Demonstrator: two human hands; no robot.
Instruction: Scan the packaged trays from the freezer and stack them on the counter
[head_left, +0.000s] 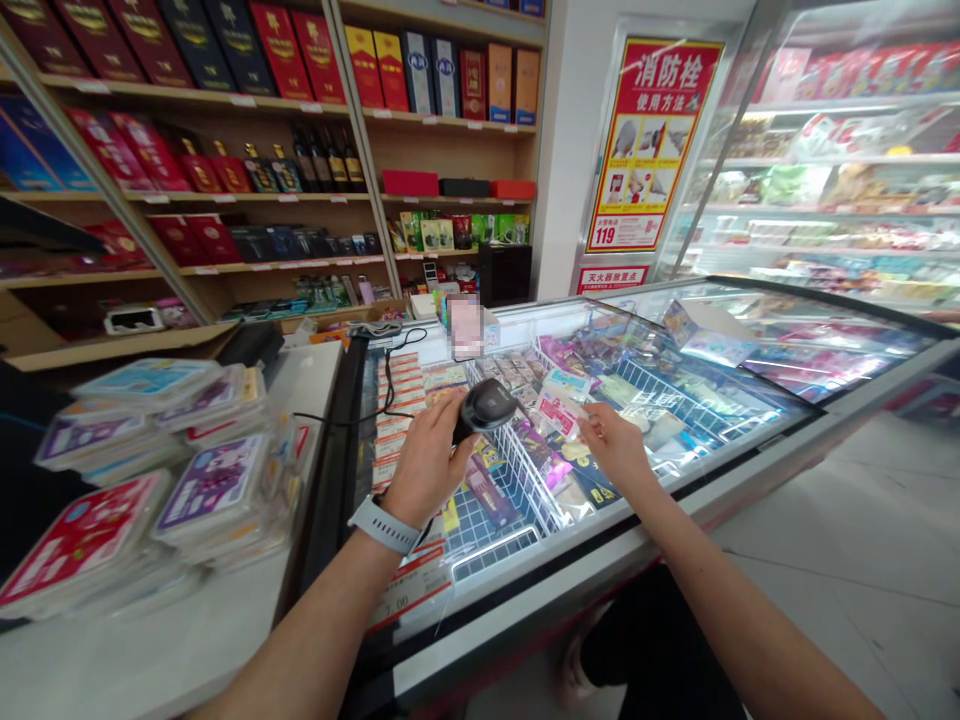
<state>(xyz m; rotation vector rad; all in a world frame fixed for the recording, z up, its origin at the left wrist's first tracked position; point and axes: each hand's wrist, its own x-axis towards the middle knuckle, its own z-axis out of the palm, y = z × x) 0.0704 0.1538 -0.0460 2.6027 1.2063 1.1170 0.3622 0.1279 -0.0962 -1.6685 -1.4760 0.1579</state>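
My left hand (429, 458), with a grey watch band at the wrist, is wrapped round a black handheld scanner (487, 404) above the glass-topped freezer. To its right, my right hand (613, 440) pinches the edge of a small pink and white package (557, 412). The scanner's head points toward this package, with a gap between them. A blue-green and white packet (568, 384) shows just behind the package; whether it is held too is unclear. Under both hands, wire baskets (491, 535) with colourful packets show through the glass.
Stacks of plastic-lidded packs (214, 490) stand on the white counter (180, 640) at the left. A black cable (337, 423) crosses the freezer's left edge. An open carton (712, 340) sits on the glass further right. Price labels (397, 400) line the freezer's left side; shelves (247, 195) stand behind.
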